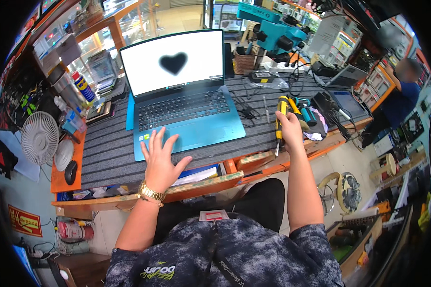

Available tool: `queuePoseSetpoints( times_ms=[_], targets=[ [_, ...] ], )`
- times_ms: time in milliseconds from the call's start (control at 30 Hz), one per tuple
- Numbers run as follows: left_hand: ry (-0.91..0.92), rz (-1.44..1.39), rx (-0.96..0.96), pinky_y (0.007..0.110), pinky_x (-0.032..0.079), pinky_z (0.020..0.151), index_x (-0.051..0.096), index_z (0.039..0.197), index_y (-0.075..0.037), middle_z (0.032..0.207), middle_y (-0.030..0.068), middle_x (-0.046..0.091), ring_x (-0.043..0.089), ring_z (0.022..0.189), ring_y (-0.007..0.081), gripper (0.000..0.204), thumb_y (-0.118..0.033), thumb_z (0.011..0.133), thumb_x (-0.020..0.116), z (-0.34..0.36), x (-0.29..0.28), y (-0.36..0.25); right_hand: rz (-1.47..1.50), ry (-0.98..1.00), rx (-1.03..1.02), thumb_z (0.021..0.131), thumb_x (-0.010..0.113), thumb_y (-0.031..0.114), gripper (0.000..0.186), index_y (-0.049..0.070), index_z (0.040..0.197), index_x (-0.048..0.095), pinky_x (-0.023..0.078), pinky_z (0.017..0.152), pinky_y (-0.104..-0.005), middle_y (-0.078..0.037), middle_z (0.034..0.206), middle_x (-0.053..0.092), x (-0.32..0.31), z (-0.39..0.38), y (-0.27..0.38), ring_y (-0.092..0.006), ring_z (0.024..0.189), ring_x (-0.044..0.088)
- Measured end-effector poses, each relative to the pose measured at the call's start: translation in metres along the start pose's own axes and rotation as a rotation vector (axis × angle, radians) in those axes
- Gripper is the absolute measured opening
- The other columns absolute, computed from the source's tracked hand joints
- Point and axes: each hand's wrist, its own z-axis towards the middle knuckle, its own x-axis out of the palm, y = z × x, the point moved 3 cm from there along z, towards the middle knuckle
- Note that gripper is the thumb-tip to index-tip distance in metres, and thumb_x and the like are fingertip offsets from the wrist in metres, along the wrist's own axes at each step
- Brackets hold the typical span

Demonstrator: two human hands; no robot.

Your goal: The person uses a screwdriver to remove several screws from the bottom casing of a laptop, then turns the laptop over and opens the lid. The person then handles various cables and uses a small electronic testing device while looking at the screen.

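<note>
An open teal laptop (210,134) stands on the ribbed grey mat, its lit screen (196,57) showing a dark blurred heart on white. My left hand (159,160) has its fingers spread over the laptop's front left corner, fingertips at the palm rest. In my right hand (290,131) is a yellow-and-black screwdriver (282,104), gripped around its handle beside the laptop's right edge. Its metal tip points back toward me. Just right of that hand lie a yellow-handled tool (295,110) and a teal-and-black tool (305,114), partly overlapping other items.
An open drawer (201,185) juts out below the bench edge. At left are a fan (39,137), a black mouse (71,172) and a blue spray can (84,87). Behind stands a teal microscope (277,38); cables run along the right. Another person (401,98) is at far right.
</note>
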Motion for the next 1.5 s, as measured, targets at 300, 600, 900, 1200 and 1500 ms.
queuePoseSetpoints(
  times_ms=[300, 600, 900, 1200, 1500],
  targets=[
    [-0.072, -0.518, 0.334, 0.042, 0.062, 0.098, 0.08, 0.12, 0.0, 0.12, 0.0171, 0.081, 0.079, 0.113, 0.0328, 0.025, -0.013, 0.099, 0.086, 0.007, -0.025, -0.071, 0.382, 0.01, -0.156, 0.113, 0.08, 0.032, 0.042, 0.001, 0.13, 0.056, 0.05, 0.067, -0.0256, -0.001, 0.097, 0.069, 0.048, -0.057, 0.04, -0.0067, 0.079, 0.062],
    [0.234, -0.692, 0.447, 0.044, 0.055, 0.072, 0.071, 0.102, 0.0, 0.089, 0.0174, 0.071, 0.073, 0.078, 0.0308, 0.02, -0.017, 0.11, 0.074, 0.005, 0.008, -0.138, 0.369, -0.045, -0.359, 0.111, 0.082, 0.026, 0.045, -0.001, 0.134, 0.054, 0.054, 0.07, -0.0292, -0.007, 0.101, 0.072, 0.076, -0.126, 0.056, -0.0093, 0.084, 0.066],
    [0.563, -0.869, 0.407, 0.048, 0.056, 0.076, 0.07, 0.105, 0.0, 0.089, 0.0189, 0.07, 0.07, 0.082, 0.0401, 0.019, -0.017, 0.112, 0.067, -0.007, 0.007, -0.126, 0.375, 0.133, -0.234, 0.114, 0.078, 0.027, 0.044, -0.003, 0.135, 0.053, 0.045, 0.061, -0.0278, -0.001, 0.089, 0.067, 0.085, -0.147, 0.051, -0.0051, 0.074, 0.057],
    [0.724, -1.092, 0.051, 0.032, 0.052, 0.065, 0.072, 0.094, 0.0, 0.082, -0.0005, 0.069, 0.062, 0.073, 0.0074, 0.021, -0.014, 0.111, 0.071, -0.029, 0.006, -0.115, 0.322, 0.234, -0.095, 0.113, 0.078, 0.027, 0.041, 0.0, 0.134, 0.054, 0.051, 0.075, -0.0281, -0.002, 0.101, 0.065, 0.097, -0.161, 0.037, -0.0078, 0.087, 0.06],
    [0.451, -0.893, 0.221, 0.031, 0.056, 0.062, 0.076, 0.085, -0.002, 0.076, 0.0051, 0.077, 0.072, 0.067, 0.0123, 0.016, -0.009, 0.1, 0.079, -0.033, -0.085, -0.072, -0.144, 0.257, -0.269, 0.108, 0.082, 0.044, 0.052, 0.001, 0.132, 0.065, 0.058, 0.083, -0.0375, -0.008, 0.104, 0.073, 0.079, -0.129, 0.061, -0.0167, 0.092, 0.068]
  ],
)
